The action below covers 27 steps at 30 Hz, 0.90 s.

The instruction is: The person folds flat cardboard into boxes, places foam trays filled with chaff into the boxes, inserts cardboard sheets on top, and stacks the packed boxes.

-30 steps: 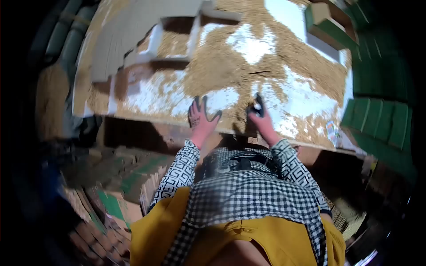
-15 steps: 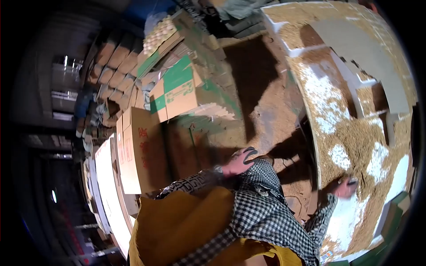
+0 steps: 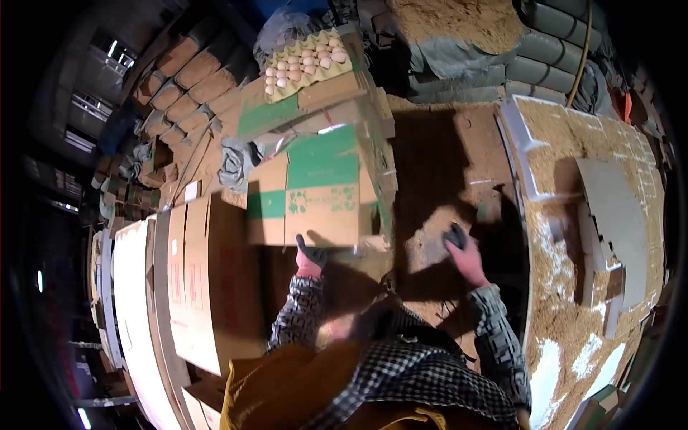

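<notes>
My left hand (image 3: 310, 258), in a pink glove with dark fingertips, is at the lower edge of a flattened green and brown cardboard box (image 3: 322, 192) on a stack. Its thumb points up against the cardboard; the other fingers are partly hidden, so a grip cannot be made out. To the right, my right hand (image 3: 464, 256) hangs over the floor between the stack and the table, holding nothing visible, its dark fingertips bent close together. A tray of eggs (image 3: 307, 66) rests on more cardboard behind the box.
At right, a table (image 3: 536, 308) bears sawdust-like material and a grey cardboard sheet (image 3: 618, 215). Tall brown cartons (image 3: 192, 279) stand at left. Filled bags (image 3: 552, 54) and a heap of loose material (image 3: 459, 25) are at the back.
The view has turned left from the table to the cardboard stack. My left hand has reached the box's lower edge; my right hand has left the table and is over the floor.
</notes>
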### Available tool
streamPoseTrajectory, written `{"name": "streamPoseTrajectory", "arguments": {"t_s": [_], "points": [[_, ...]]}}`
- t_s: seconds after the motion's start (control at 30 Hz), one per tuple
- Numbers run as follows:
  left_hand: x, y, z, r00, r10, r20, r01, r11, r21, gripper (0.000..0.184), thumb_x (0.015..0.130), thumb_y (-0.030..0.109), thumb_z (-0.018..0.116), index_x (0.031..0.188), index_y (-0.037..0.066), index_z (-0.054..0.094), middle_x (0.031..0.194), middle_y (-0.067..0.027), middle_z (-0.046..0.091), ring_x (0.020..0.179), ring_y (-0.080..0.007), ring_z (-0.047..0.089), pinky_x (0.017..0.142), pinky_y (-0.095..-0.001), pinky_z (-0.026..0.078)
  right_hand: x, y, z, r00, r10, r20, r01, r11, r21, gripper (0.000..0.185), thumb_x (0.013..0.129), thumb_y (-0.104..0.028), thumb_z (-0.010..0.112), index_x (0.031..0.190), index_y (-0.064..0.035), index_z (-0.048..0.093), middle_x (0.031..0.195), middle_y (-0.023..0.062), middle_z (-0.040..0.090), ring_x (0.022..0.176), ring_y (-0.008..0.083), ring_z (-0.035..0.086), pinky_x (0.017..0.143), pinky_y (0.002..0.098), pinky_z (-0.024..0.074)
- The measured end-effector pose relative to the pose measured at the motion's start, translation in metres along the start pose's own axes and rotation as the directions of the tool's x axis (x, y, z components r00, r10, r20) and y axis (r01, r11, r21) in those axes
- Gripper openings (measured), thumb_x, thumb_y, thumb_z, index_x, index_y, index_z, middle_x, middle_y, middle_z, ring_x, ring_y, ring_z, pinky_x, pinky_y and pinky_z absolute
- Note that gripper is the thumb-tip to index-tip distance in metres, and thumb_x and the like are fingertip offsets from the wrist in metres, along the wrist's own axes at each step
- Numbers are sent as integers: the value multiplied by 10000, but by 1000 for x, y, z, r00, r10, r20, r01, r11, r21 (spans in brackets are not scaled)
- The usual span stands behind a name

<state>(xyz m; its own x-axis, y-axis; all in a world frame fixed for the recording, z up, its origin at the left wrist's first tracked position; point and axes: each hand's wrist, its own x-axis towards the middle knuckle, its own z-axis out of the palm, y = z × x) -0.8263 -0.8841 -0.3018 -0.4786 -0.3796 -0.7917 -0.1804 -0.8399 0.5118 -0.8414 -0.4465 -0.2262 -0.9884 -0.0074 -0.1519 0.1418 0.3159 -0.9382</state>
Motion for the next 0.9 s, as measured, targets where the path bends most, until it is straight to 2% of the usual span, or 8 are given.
{"name": "streamPoseTrajectory", "arguments": {"t_s": [0.2,0.37,0.43,0.47,0.53,0.7,0.83,0.9], "points": [[52,24,-23,946,-139,294,109,987,115,622,906,529,459,1141,-38,559,1046,-115,616,958,-231,584,900,-322,455,210,-32,212,942,205,268,-206,978,-22,827,792,-521,674,1280,109,451,1204,268,578,1099,369,576,916,391,469],[59,22,-33,914,267,305,-401,708,581,334,974,338,481,1071,37,590,957,-51,573,874,-155,553,836,-274,457,202,-110,232,910,316,268,-193,896,-400,496,694,-344,829,857,96,667,932,216,687,816,285,680,784,330,535],[51,9,-25,733,560,386,-654,427,624,265,1009,231,439,1102,26,579,858,-21,552,811,-115,545,752,-257,476,174,-120,219,823,378,423,-536,762,363,372,723,-176,808,952,77,659,942,195,679,846,248,666,855,313,533],[53,14,-23,925,321,205,-338,940,53,465,935,446,531,1280,134,539,1254,-74,549,1149,-210,499,993,-348,398,165,-111,222,826,384,413,-530,778,337,447,712,-113,798,1060,82,596,967,171,662,875,233,653,839,304,532],[20,42,-37,889,-108,445,177,977,-115,544,897,512,547,1367,250,469,1389,-127,464,1260,-355,429,1040,-518,334,135,-115,212,850,381,363,-480,844,239,540,709,-47,779,1171,88,535,1029,151,646,921,208,637,837,289,524],[-92,33,6,807,-106,581,153,988,-32,383,920,159,519,1246,-42,509,1206,-148,572,1046,-255,586,916,-396,468,52,-154,89,883,-27,468,-130,945,300,621,683,-140,815,1218,24,545,1092,95,640,1015,185,603,881,314,492],[-83,-1,31,225,-92,970,-964,125,235,251,860,-29,535,1091,11,623,1131,-129,639,1078,-276,594,917,-380,478,-44,-100,-25,946,215,243,-318,764,561,442,678,97,698,1104,33,599,1054,97,649,876,200,642,760,301,533],[-93,-41,72,214,-306,928,-911,279,302,226,887,103,574,1087,20,638,1067,-150,658,1027,-261,615,898,-350,479,-98,-64,-89,970,200,141,-242,871,427,387,714,99,643,1095,42,603,1024,106,658,857,201,642,721,304,542]]}}
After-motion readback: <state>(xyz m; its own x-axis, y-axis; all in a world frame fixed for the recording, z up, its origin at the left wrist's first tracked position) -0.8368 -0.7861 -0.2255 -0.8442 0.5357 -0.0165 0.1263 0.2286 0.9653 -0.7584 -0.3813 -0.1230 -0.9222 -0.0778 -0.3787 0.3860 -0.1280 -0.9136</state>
